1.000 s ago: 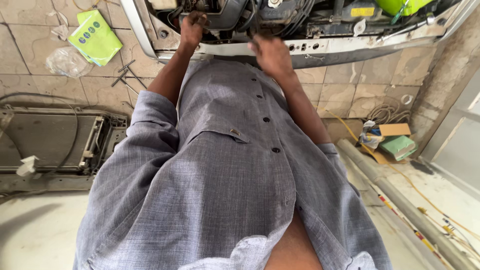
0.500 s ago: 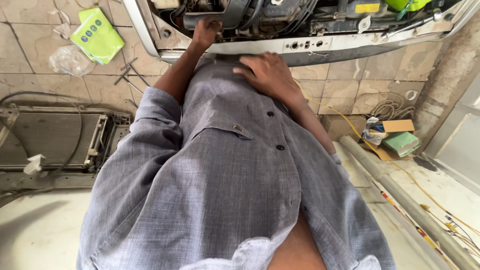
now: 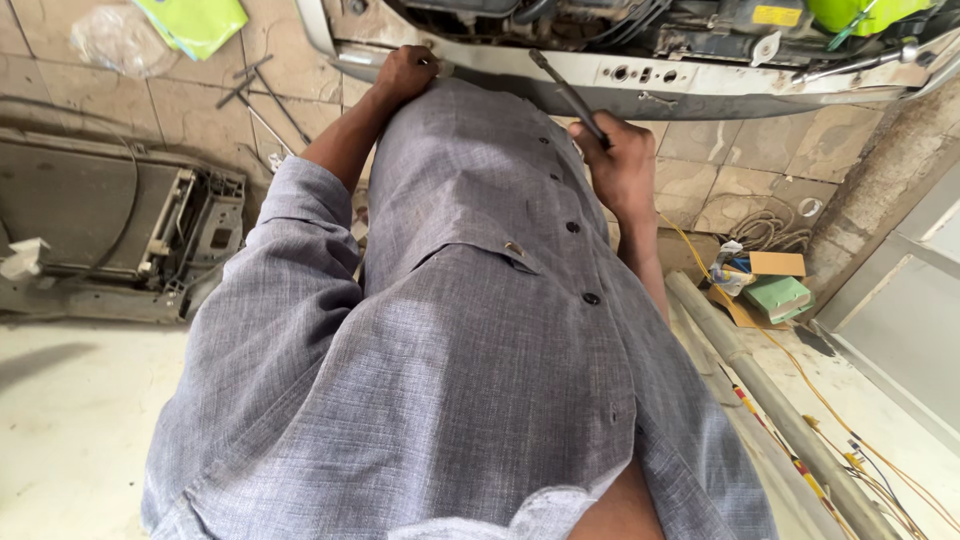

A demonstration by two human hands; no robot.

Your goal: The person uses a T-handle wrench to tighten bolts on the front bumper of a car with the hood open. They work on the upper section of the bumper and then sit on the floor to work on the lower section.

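Left hand (image 3: 405,72): curled over the pale lower edge of the opened machine casing (image 3: 700,85); grip closed on that metal edge, arm stretched out past the grey shirt (image 3: 470,330).
Right hand (image 3: 622,165): fist closed around the handle end of a dark metal tool (image 3: 568,95).
Tool position: held at a slant, its shaft rising up and to the left from the fist; the tip lies against the casing edge, near a row of small holes.
Casing: runs across the top of the view, with wiring and dark parts visible inside.
Floor, left side: tiled; a flat grey machine panel (image 3: 110,230) lies there, with loose metal rods (image 3: 262,95) beyond it.
Floor, right side: a small stack of cardboard and green boxes (image 3: 775,290), beside a long grey pipe (image 3: 760,395) and yellow wire.
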